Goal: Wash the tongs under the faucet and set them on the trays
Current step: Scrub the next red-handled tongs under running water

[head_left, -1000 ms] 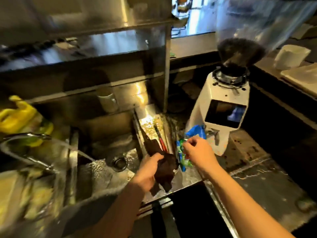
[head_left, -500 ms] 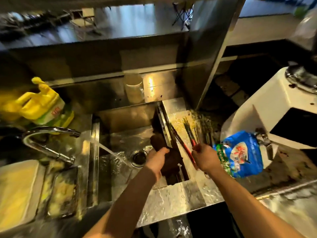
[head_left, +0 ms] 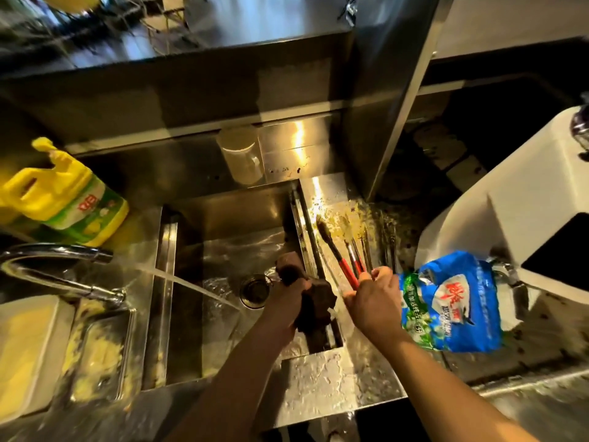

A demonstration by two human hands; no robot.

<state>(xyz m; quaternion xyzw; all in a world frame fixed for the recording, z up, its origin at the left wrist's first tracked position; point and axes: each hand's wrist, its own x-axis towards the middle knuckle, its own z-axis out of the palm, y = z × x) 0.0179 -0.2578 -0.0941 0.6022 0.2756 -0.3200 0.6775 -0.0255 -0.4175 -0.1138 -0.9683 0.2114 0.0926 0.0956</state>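
Observation:
My right hand (head_left: pixel 373 298) grips the red handles of the tongs (head_left: pixel 342 263), whose dark tips point up and away over the wet steel drainboard (head_left: pixel 334 193). My left hand (head_left: pixel 287 301) is closed on a dark brown cloth (head_left: pixel 314 298) at the sink's right edge. The faucet (head_left: pixel 60 260) at the left runs, and its stream arcs into the steel sink (head_left: pixel 223 250) near the drain (head_left: pixel 255 290). More thin utensils (head_left: pixel 366 250) lie on the drainboard beside the tongs. No tray can be made out clearly.
A yellow detergent bottle (head_left: pixel 63 199) stands left of the sink. A blue and green pouch (head_left: pixel 452 301) leans against a white machine (head_left: pixel 510 199) on the right. A glass mug (head_left: pixel 242 157) sits behind the sink. A white container (head_left: pixel 22 355) is at the far left.
The view swung left and down over the sink. My right hand went from the blue pouch to the red-handled tongs and now holds them. The left hand kept the cloth.

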